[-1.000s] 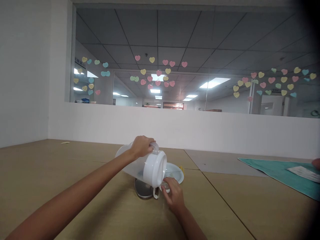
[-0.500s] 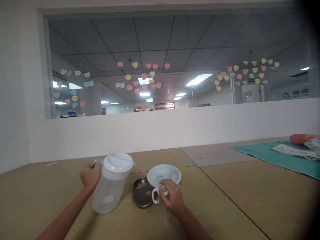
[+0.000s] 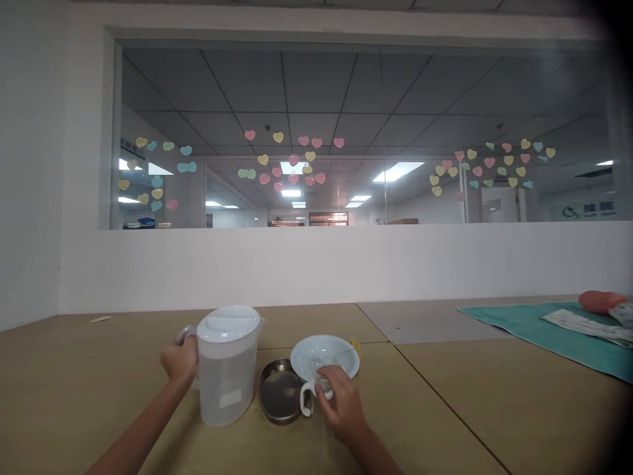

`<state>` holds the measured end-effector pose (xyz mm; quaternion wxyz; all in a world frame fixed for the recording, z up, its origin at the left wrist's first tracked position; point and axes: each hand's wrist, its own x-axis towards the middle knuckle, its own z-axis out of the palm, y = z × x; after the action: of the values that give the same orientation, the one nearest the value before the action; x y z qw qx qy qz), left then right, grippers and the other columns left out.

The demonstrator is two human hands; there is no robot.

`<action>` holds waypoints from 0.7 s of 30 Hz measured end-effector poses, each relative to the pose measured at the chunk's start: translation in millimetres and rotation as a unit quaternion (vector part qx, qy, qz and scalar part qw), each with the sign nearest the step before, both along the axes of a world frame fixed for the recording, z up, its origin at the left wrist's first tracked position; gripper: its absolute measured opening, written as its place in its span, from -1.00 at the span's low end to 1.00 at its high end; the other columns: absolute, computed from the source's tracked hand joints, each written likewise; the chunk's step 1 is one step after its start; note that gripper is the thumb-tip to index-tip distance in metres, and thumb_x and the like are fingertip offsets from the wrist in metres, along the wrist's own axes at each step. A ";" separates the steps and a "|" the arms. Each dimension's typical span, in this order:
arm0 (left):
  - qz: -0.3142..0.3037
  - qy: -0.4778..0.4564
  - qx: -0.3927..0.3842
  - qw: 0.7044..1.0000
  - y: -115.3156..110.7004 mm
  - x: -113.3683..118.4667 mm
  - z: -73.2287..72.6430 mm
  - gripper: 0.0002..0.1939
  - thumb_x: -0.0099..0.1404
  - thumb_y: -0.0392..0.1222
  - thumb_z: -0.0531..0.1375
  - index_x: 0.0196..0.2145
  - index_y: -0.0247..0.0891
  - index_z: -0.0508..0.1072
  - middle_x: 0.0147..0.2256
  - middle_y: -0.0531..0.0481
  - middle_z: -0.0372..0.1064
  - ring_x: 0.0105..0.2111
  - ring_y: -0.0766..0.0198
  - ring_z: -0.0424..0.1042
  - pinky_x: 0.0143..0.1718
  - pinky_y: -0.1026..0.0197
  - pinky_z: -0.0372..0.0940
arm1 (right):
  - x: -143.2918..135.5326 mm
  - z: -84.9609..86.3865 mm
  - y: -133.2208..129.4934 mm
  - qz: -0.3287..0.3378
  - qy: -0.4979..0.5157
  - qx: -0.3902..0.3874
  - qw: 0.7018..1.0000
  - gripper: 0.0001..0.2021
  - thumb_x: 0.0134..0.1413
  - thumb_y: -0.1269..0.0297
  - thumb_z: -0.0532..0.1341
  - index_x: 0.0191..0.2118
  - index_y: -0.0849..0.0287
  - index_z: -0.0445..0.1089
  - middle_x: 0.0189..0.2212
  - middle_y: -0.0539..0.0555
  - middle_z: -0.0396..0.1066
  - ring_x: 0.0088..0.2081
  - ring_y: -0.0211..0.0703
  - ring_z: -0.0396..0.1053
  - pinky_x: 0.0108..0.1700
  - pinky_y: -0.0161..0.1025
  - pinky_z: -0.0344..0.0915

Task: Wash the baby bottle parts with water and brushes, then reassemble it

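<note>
My left hand point(image 3: 179, 359) is wrapped round the handle of a translucent plastic pitcher point(image 3: 225, 376) with a white lid. The pitcher stands nearly upright; whether its base touches the table I cannot tell. My right hand point(image 3: 341, 399) has its fingers closed over the top of a small white cup point(image 3: 307, 400), whose curved handle sticks out to the left. Most of the cup's body is hidden by the fingers. Just behind it sits a pale blue-white bowl point(image 3: 302, 353). Between pitcher and cup lies a shallow oval metal dish point(image 3: 279, 392).
Something yellow point(image 3: 357, 348) shows beside the bowl's right rim. A teal cloth point(image 3: 514, 323) lies at the far right, with a patterned white cloth point(image 3: 583, 326) and an orange-red object point(image 3: 600, 301) on it. Behind the table point(image 3: 435, 409) rises a white wall point(image 3: 321, 264) with a window.
The pitcher has gone from tilted to nearly upright, its base shifting right towards the metal dish. My right hand keeps its hold on the cup. The camera view has tipped slightly.
</note>
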<state>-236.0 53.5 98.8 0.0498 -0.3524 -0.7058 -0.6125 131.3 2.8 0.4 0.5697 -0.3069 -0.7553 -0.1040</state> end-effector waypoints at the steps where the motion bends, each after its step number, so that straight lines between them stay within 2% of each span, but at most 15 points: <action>1: 0.015 -0.018 -0.020 1.000 -1.0 2.7 -0.3 -0.64 0.02 -0.02 -0.02 -0.44 -0.34 0.43 -0.53 -0.26 0.37 -0.28 -0.24 0.40 -0.34 -0.07 0.26 | 0.2 -0.9 0.6 0.001 0.000 -0.001 1.000 -0.82 0.10 0.33 0.09 -0.16 0.16 0.32 -0.29 0.13 0.41 -0.24 -0.09 0.37 -0.22 -0.16 0.33; 4: 0.023 -0.046 -0.062 0.997 -2.2 8.8 -1.3 -0.59 0.04 0.02 -0.01 -0.44 -0.35 0.46 -0.45 -0.31 0.42 -0.30 -0.17 0.43 -0.39 0.04 0.28 | 0.3 -3.6 2.4 0.003 0.003 -0.003 1.000 -0.81 0.10 0.32 0.10 -0.15 0.15 0.32 -0.28 0.14 0.42 -0.23 -0.08 0.37 -0.21 -0.16 0.33; 9: -0.018 -0.058 -0.077 0.995 -0.8 11.4 -1.1 -0.55 0.07 0.09 -0.01 -0.39 -0.36 0.44 -0.36 -0.32 0.43 -0.23 -0.17 0.41 -0.31 0.01 0.30 | 1.6 -5.0 2.6 0.005 0.006 -0.003 1.000 -0.81 0.12 0.31 0.10 -0.14 0.14 0.33 -0.26 0.14 0.43 -0.22 -0.08 0.38 -0.20 -0.17 0.34; 12: -0.078 -0.025 0.015 0.997 -10.9 10.6 -8.4 -0.45 0.07 0.10 0.01 -0.13 -0.40 0.33 -0.18 -0.29 0.37 -0.15 -0.09 0.38 -0.18 -0.02 0.31 | 4.5 -4.9 1.7 0.004 0.009 0.002 1.000 -0.75 0.15 0.29 0.07 -0.06 0.13 0.32 -0.20 0.14 0.43 -0.16 -0.09 0.38 -0.15 -0.17 0.33; 14: -0.059 0.058 0.131 0.988 -27.8 10.8 -20.8 -0.30 0.06 0.13 0.06 0.05 -0.39 0.14 0.01 -0.31 0.21 -0.01 -0.08 0.29 -0.04 -0.09 0.25 | 6.5 -5.4 4.0 -0.011 0.035 0.009 0.999 -0.70 0.18 0.28 0.04 0.01 0.13 0.29 -0.13 0.15 0.41 -0.08 -0.08 0.36 -0.09 -0.14 0.30; 16: 0.002 0.178 0.227 0.957 -51.8 14.8 -36.3 -0.29 0.05 0.11 0.12 0.10 -0.25 0.06 0.11 -0.23 0.08 0.11 -0.12 0.13 0.05 -0.18 0.16 | 8.6 -6.2 9.4 -0.042 0.089 0.004 0.995 -0.67 0.20 0.24 0.00 0.04 0.15 0.27 -0.08 0.17 0.39 -0.04 -0.05 0.33 -0.04 -0.10 0.26; 18: 0.023 0.295 0.303 0.906 -77.7 26.7 -48.6 -0.35 0.03 -0.02 0.21 0.06 -0.02 0.07 0.08 -0.08 0.10 0.06 -0.07 0.20 0.01 -0.19 0.22 | 11.6 -6.7 16.3 -0.094 0.170 -0.031 0.980 -0.66 0.22 0.18 -0.03 0.00 0.20 0.30 -0.09 0.20 0.39 -0.04 -0.03 0.32 -0.03 -0.07 0.22; 19: 0.003 0.367 0.343 0.865 -89.2 36.8 -51.5 -0.37 0.00 -0.12 0.25 0.02 0.02 0.12 0.01 -0.05 0.16 -0.03 -0.04 0.29 -0.07 -0.16 0.28 | 14.1 -6.7 19.5 -0.120 0.213 -0.051 0.968 -0.63 0.22 0.14 -0.06 -0.03 0.24 0.30 -0.11 0.22 0.39 -0.05 -0.01 0.31 -0.03 -0.07 0.21; 21: -0.114 0.506 0.373 0.769 -105.6 66.1 -49.7 -0.47 -0.01 -0.30 0.25 -0.08 0.05 0.23 -0.11 -0.01 0.25 -0.18 0.10 0.38 -0.15 -0.03 0.34 | 22.1 -6.3 24.1 -0.178 0.291 -0.097 0.935 -0.58 0.22 0.08 -0.12 -0.08 0.27 0.31 -0.16 0.25 0.40 -0.09 0.02 0.32 -0.06 -0.08 0.19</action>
<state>-169.9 -52.2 49.1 0.4574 -0.6430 -0.2492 -0.5615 153.4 26.9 -5.8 0.7042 -0.5069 -0.4958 -0.0365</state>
